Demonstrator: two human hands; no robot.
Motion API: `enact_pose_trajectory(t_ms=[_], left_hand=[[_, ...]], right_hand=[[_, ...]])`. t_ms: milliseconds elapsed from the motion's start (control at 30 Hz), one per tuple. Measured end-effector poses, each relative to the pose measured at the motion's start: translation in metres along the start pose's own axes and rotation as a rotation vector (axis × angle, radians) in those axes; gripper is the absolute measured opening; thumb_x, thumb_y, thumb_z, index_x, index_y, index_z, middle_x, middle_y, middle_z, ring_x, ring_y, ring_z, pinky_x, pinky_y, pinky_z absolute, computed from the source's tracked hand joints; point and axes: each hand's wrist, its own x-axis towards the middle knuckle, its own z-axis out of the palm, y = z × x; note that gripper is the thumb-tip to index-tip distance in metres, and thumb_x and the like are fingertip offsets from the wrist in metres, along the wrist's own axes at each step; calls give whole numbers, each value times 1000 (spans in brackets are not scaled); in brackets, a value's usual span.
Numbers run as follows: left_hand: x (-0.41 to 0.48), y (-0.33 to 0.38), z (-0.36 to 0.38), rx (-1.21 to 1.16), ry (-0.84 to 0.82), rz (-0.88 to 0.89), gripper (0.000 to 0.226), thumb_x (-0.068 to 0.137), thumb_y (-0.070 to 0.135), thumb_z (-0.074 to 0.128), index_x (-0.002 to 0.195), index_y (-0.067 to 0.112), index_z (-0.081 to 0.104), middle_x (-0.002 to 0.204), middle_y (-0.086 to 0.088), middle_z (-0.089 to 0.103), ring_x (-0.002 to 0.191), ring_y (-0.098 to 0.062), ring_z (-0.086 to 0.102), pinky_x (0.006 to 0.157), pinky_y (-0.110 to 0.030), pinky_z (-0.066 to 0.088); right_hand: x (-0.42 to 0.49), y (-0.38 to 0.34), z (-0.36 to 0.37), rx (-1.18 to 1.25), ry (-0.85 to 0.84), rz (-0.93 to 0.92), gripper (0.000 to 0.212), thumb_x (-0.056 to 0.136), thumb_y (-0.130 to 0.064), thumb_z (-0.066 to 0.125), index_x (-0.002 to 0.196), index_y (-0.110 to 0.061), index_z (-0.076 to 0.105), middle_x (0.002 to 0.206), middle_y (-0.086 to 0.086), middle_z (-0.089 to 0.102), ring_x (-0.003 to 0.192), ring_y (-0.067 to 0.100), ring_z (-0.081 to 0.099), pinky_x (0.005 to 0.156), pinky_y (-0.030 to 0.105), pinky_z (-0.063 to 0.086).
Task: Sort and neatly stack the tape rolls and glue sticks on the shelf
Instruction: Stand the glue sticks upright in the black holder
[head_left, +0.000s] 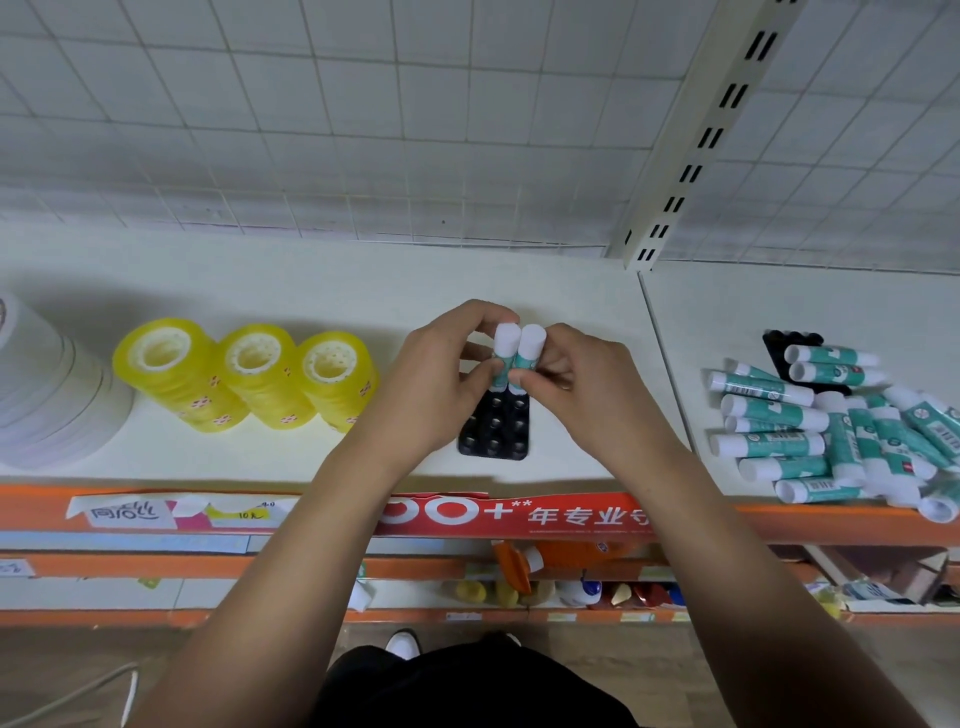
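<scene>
While hands (431, 387) (589, 397) pinch 2 glue sticks (531, 343), tray (493, 434) near shelf (311, 280) edge.

We are noting a white shelf (311, 270) carrying white tape rolls (47, 395) far left, three yellow tape stacks (249, 376), a black tray (496, 434) in the middle, and a glue-stick pile (831, 431) lying right.

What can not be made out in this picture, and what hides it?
1. Head view: lower ends of the held glue sticks, covered by the left hand and right hand; whether they sit in the black tray is unclear.
2. White tape stack: cut off by the left edge.
3. Second tray: mostly under the glue stick pile, which the right edge cuts.
</scene>
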Motion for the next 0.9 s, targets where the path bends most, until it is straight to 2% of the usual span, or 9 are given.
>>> enact_pose_trajectory(t_ms=[167, 233, 367, 567, 667, 767, 833, 900], left_hand=[[0, -1, 3, 35, 25, -24, 24, 92, 3, 59, 110, 20, 58, 109, 15, 63, 96, 4, 62, 76, -9, 49], [0, -1, 3, 47, 30, -24, 23, 92, 4, 59, 107, 20, 57, 107, 14, 63, 96, 6, 61, 75, -9, 48], [-3, -3, 9, 81, 66, -22, 22, 91, 5, 62, 103, 22, 56, 105, 12, 63, 94, -1, 63, 75, -11, 49], [-3, -5, 10, 127, 49, 9, 26, 91, 2, 60, 110, 19, 58, 110, 6, 63, 99, -7, 62, 84, -31, 54], [-6, -1, 5, 210, 37, 29, 36, 90, 2, 60, 124, 13, 58, 120, -4, 61, 106, -17, 62, 89, -40, 53], [-17, 9, -2, 338, 102, 88, 44, 90, 4, 59, 133, 10, 53, 127, -8, 56, 105, -24, 62, 88, -42, 54], [-26, 22, -8, 406, 174, 180, 37, 90, 7, 58, 127, 9, 57, 124, -8, 56, 103, -27, 61, 83, -40, 54], [-31, 35, -8, 423, 188, 287, 27, 91, 9, 57, 117, 8, 62, 117, -8, 57, 101, -26, 59, 80, -38, 53]], right_hand=[[-2, 0, 4, 1, 13, 12, 20, 88, -22, 72, 103, -11, 64, 96, -3, 73, 87, 9, 68, 81, 32, 56], [-2, 1, 5, 18, 10, 15, 20, 88, -21, 72, 104, -10, 65, 97, -3, 73, 88, 9, 68, 83, 32, 56], [-2, 3, 3, 46, 4, 34, 20, 88, -18, 71, 107, -12, 67, 98, -5, 74, 90, 6, 68, 86, 29, 55], [-5, 4, 5, 50, -20, 89, 22, 86, -15, 72, 107, -16, 68, 99, -6, 73, 92, 4, 67, 90, 29, 53], [-13, 1, 2, 11, -1, 91, 38, 84, -23, 74, 121, -23, 65, 112, -6, 68, 99, 5, 61, 92, 26, 50], [-24, 1, -6, -80, 68, 92, 52, 87, -27, 73, 136, -25, 56, 132, -7, 58, 112, 7, 55, 99, 26, 45], [-35, 0, -13, -142, 137, 102, 46, 90, -29, 69, 134, -24, 57, 133, -7, 58, 112, 8, 57, 99, 29, 47], [-47, -3, -20, -162, 200, 116, 35, 93, -29, 66, 127, -23, 62, 125, -8, 64, 100, 6, 60, 91, 28, 51]])
